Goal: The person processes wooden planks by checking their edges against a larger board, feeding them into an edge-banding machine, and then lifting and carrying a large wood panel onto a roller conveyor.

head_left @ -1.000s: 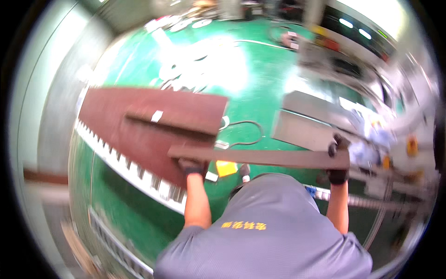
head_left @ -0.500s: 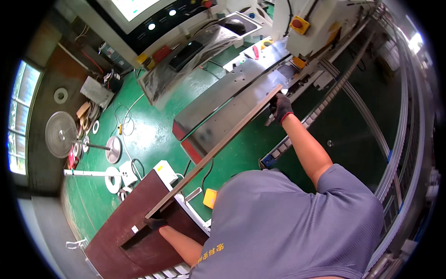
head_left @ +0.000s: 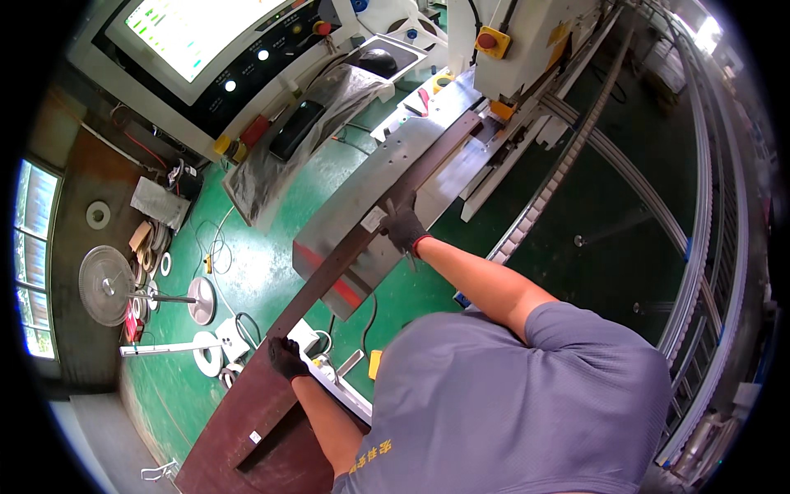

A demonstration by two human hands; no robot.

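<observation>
A long, narrow dark brown board (head_left: 329,276) lies with its broad face up across the steel machine table (head_left: 350,185), slanting from near left to far right. Its far end reaches an orange part beside the white machine head. My left hand (head_left: 287,359), in a dark glove, is closed on the near end, which overhangs the table. Further along, my gloved right hand (head_left: 403,228) grips the board's right edge beside a white label (head_left: 374,218). Some fingers of both hands are hidden.
A large brown panel (head_left: 214,436) lies at the lower left. Beyond the table are a control panel with a screen (head_left: 193,41) and a plastic-covered tray (head_left: 276,156). A fan (head_left: 107,286) stands left; metal rails (head_left: 650,189) run along the right.
The board has turned from its narrow edge to its broad face and moved forward over the table. My left hand has moved forward with it; my right hand now holds it closer to me.
</observation>
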